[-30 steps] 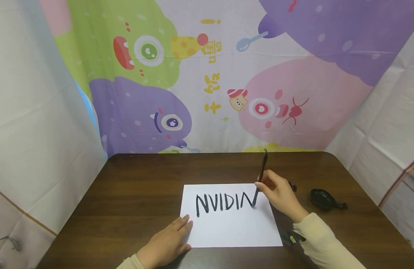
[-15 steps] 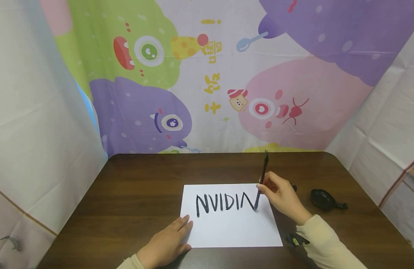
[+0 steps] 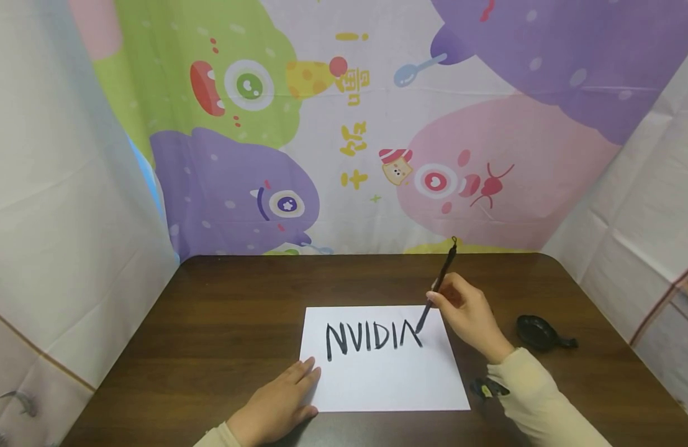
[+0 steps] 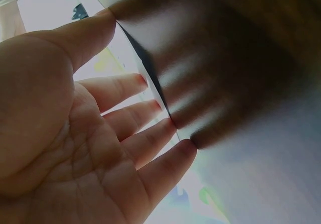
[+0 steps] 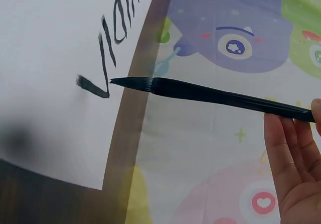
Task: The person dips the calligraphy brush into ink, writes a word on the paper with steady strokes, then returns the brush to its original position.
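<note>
A white sheet of paper (image 3: 377, 388) lies on the dark wooden table, with black brushed letters (image 3: 372, 337) reading roughly NVIDIA across its upper half. My right hand (image 3: 468, 313) pinches a black writing brush (image 3: 443, 273) by its handle, tilted over the sheet's upper right. The brush's bristles (image 5: 131, 84) come to a point close to the last letter in the right wrist view; whether they touch the paper I cannot tell. My left hand (image 3: 279, 397) rests at the sheet's lower left edge, its fingers (image 4: 170, 169) extended in the left wrist view.
A small black dish (image 3: 536, 331) with a short handle stands on the table (image 3: 221, 323) to the right of the sheet. Beside the right sleeve is a small dark device (image 3: 489, 388). A cartoon-printed cloth (image 3: 355, 230) hangs behind the table.
My right hand has risen with the brush, and the bristles have moved up and left from the end of the last letter. The brush leans more to the right. My left hand stays put.
</note>
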`<move>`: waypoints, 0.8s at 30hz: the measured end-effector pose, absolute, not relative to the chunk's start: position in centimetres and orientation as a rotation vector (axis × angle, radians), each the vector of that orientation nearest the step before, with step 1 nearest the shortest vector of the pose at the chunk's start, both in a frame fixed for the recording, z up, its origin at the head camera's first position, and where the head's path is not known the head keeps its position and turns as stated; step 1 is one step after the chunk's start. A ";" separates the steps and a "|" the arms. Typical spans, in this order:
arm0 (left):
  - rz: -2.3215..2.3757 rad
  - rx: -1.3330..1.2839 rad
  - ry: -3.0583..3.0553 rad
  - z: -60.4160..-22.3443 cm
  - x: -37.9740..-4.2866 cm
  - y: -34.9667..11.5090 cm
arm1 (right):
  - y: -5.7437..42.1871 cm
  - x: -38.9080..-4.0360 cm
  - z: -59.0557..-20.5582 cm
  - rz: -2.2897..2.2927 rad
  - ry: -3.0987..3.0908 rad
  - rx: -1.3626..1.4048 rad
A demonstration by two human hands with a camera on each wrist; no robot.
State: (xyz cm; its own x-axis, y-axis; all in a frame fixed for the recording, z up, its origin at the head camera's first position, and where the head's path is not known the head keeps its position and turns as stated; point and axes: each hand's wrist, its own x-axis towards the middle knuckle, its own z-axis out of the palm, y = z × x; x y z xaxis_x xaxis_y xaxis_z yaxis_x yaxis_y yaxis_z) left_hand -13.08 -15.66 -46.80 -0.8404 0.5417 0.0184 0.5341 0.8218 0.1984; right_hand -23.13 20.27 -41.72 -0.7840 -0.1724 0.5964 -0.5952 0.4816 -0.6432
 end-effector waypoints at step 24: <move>0.328 0.880 2.955 -46.7 -12.9 -15.7 | 18.1 -24.1 -42.7 1.308 -2.276 0.698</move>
State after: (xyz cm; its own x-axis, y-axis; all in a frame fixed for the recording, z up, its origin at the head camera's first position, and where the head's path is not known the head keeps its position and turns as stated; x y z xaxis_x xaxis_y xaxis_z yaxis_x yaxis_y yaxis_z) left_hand -12.87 -15.65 -46.67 -0.8382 0.5450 0.0209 0.5363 0.8167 0.2131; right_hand -24.10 18.12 -42.68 -0.7847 -0.2123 0.5824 -0.6101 0.4307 -0.6650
